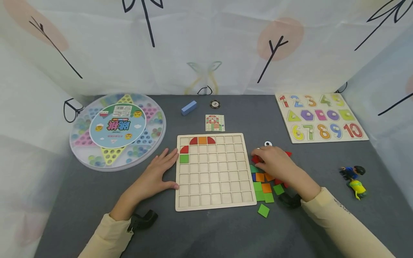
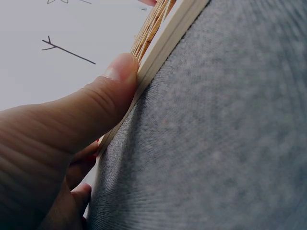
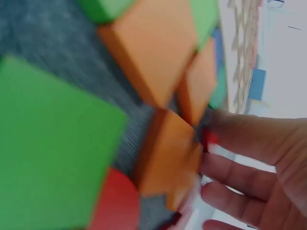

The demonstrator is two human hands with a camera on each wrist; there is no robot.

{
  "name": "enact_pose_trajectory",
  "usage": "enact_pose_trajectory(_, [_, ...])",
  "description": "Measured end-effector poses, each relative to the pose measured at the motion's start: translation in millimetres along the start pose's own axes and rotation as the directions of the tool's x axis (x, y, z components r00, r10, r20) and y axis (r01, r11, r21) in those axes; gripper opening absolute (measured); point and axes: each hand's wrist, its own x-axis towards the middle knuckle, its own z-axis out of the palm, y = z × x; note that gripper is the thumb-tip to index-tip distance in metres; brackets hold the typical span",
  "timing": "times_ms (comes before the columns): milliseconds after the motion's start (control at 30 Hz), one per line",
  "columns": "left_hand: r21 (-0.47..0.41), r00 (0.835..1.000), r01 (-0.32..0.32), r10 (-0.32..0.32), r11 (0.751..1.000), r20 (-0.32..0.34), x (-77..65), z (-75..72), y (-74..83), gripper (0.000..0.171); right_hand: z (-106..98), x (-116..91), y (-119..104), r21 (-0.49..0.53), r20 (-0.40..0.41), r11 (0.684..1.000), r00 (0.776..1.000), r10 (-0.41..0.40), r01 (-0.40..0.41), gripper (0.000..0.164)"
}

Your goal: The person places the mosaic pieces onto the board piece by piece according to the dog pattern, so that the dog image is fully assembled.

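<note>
A square wooden grid board (image 1: 213,172) lies in the middle of the table. Red, orange and green tiles fill a few cells at its upper left, among them a green square (image 1: 184,158). My left hand (image 1: 156,172) rests against the board's left edge with fingers extended, its thumb (image 2: 120,72) touching the side. Right of the board, my right hand (image 1: 275,163) pinches a red tile (image 3: 209,138) between thumb and fingers. Below and around that hand lie loose tiles, including a green square (image 1: 263,210) and an orange one (image 1: 266,188).
Beyond the board lie a small pattern card (image 1: 214,123), a blue block (image 1: 189,108) and a round dark token (image 1: 214,104). A Chinese checkers set (image 1: 155,150) stands at left. At right are a number puzzle (image 1: 322,118) and two toy figures (image 1: 356,186).
</note>
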Motion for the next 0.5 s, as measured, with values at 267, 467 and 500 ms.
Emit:
enact_pose_trajectory(267, [0.000,1.000,0.014,-0.014,1.000,0.004,0.2,0.1,1.8,0.101,-3.2,-0.9,4.8,-0.035,0.002,0.997,0.998,-0.066,0.066,0.024])
enact_pose_trajectory(467, [0.004,1.000,0.010,-0.010,1.000,-0.001,0.2,0.8,1.9,0.100,-8.3,7.7,-3.4,-0.054,-0.128,0.995,0.987,-0.093,0.087,0.022])
enact_pose_trajectory(500, [0.004,1.000,0.011,-0.011,1.000,0.000,0.0,1.0,1.9,0.100,-10.4,12.1,-10.2,-0.046,-0.147,0.994,0.984,-0.103,0.097,0.022])
